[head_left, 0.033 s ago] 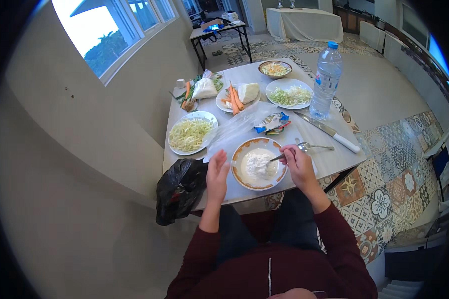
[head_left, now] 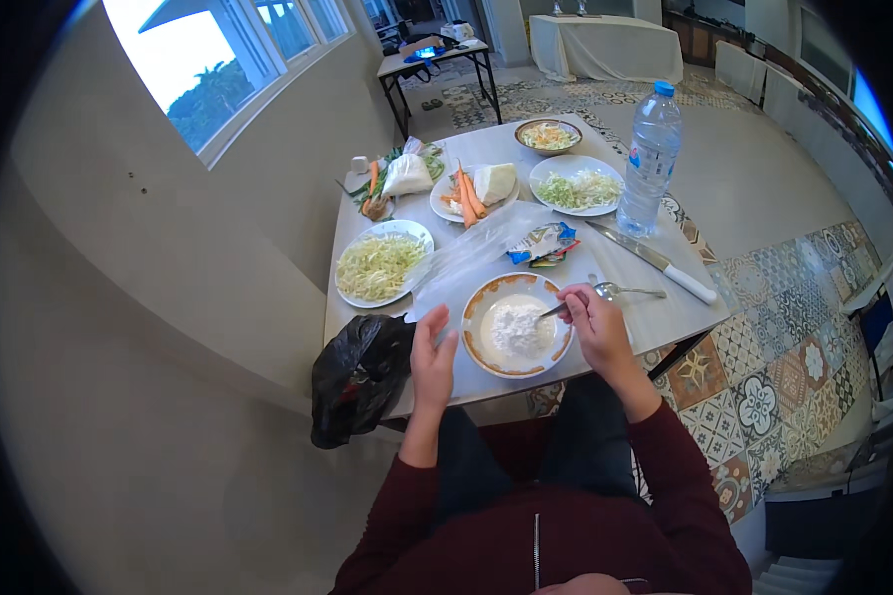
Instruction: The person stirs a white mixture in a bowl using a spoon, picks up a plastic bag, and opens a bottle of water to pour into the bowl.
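Note:
My right hand (head_left: 597,329) pinches the handle of a metal spoon (head_left: 554,311), whose head is down in a mound of white powder (head_left: 515,327). The powder sits in pale liquid inside a white bowl with an orange-brown patterned rim (head_left: 471,347), near the table's front edge. At the bowl's left, apart from it, my left hand (head_left: 432,362) is held open and empty, fingers stretched. Another piece of metal cutlery (head_left: 633,292) lies right of the bowl, partly behind my right hand. A black plastic bag (head_left: 360,375) hangs over the table edge beside my left hand.
Around the bowl are a plate of shredded cabbage (head_left: 379,266), a clear plastic bag (head_left: 476,243), a blue-white packet (head_left: 544,244), a white-handled knife (head_left: 655,260) and a tall water bottle (head_left: 651,164). Farther back stand carrots (head_left: 468,196), another shredded-vegetable plate (head_left: 577,188) and a bowl (head_left: 548,137).
The view has shifted very slightly. Both hands keep nearly the same places, and the spoon stays in the powder.

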Demonstrator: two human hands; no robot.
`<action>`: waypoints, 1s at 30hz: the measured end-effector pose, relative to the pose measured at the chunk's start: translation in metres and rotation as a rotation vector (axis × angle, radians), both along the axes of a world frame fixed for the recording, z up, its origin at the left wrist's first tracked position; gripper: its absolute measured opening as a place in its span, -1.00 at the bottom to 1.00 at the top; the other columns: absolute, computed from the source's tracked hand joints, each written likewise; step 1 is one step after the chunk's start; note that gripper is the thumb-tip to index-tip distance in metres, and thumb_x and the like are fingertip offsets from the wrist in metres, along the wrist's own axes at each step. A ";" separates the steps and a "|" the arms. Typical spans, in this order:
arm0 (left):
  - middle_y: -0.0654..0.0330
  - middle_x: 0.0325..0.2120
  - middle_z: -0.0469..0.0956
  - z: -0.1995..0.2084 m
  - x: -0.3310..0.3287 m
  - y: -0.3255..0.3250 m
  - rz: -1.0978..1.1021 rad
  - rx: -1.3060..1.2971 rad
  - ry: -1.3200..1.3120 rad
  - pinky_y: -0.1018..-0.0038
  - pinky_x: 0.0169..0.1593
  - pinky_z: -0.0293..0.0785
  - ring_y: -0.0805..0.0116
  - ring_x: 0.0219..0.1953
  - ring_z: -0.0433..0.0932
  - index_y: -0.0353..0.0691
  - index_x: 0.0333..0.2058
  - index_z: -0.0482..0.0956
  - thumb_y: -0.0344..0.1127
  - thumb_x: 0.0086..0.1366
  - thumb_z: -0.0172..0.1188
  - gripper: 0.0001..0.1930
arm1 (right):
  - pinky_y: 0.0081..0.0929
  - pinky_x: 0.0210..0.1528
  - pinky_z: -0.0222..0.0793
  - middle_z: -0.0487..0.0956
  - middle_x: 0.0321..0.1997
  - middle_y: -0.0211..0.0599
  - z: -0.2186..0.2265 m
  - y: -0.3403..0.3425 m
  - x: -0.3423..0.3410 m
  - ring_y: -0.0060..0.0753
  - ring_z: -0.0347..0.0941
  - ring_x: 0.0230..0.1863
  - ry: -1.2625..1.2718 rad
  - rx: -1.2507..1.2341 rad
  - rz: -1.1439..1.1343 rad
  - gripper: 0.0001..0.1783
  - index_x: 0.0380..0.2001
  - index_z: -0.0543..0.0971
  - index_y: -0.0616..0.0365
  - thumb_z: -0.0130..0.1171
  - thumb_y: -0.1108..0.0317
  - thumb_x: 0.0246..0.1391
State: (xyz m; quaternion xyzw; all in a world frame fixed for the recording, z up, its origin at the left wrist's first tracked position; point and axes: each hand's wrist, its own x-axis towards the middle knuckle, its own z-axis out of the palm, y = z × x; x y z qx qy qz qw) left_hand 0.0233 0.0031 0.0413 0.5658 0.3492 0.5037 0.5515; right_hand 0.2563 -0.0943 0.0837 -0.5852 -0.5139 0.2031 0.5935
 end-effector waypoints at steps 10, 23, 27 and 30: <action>-0.04 -0.03 0.50 -0.024 -0.025 -0.005 0.109 0.554 0.476 0.26 0.09 0.41 0.02 0.05 0.46 -0.30 0.00 0.48 -0.43 0.25 0.12 -0.67 | -0.56 -0.32 0.46 0.63 -0.42 -0.19 0.013 -0.006 0.000 -0.47 0.60 -0.39 -0.047 0.093 -0.124 -0.76 -0.21 0.49 0.28 -0.06 0.30 0.35; -0.04 -0.09 0.52 -0.035 -0.021 -0.005 0.118 0.676 0.571 0.19 0.14 0.33 -0.05 0.02 0.45 -0.30 -0.05 0.50 -0.42 0.21 0.16 -0.69 | -0.61 -0.33 0.45 0.60 -0.41 -0.26 -0.029 -0.011 0.009 -0.57 0.54 -0.43 0.102 -0.043 -0.083 -0.75 -0.22 0.45 0.30 -0.06 0.29 0.36; -0.03 -0.11 0.52 -0.034 -0.022 -0.007 0.122 0.670 0.589 0.20 0.13 0.34 -0.03 0.02 0.45 -0.30 -0.07 0.51 -0.42 0.21 0.16 -0.71 | -0.58 -0.24 0.47 0.59 -0.37 -0.26 -0.011 -0.010 0.015 -0.49 0.58 -0.33 -0.052 0.152 0.024 -0.74 -0.22 0.46 0.30 0.00 0.26 0.34; -0.02 -0.11 0.52 -0.033 -0.022 -0.008 0.127 0.678 0.591 0.20 0.13 0.35 -0.02 0.02 0.45 -0.30 -0.09 0.52 -0.42 0.21 0.16 -0.72 | -0.58 -0.22 0.45 0.58 -0.38 -0.27 -0.014 0.000 0.024 -0.50 0.57 -0.32 -0.015 0.232 0.004 -0.74 -0.22 0.47 0.28 -0.01 0.25 0.34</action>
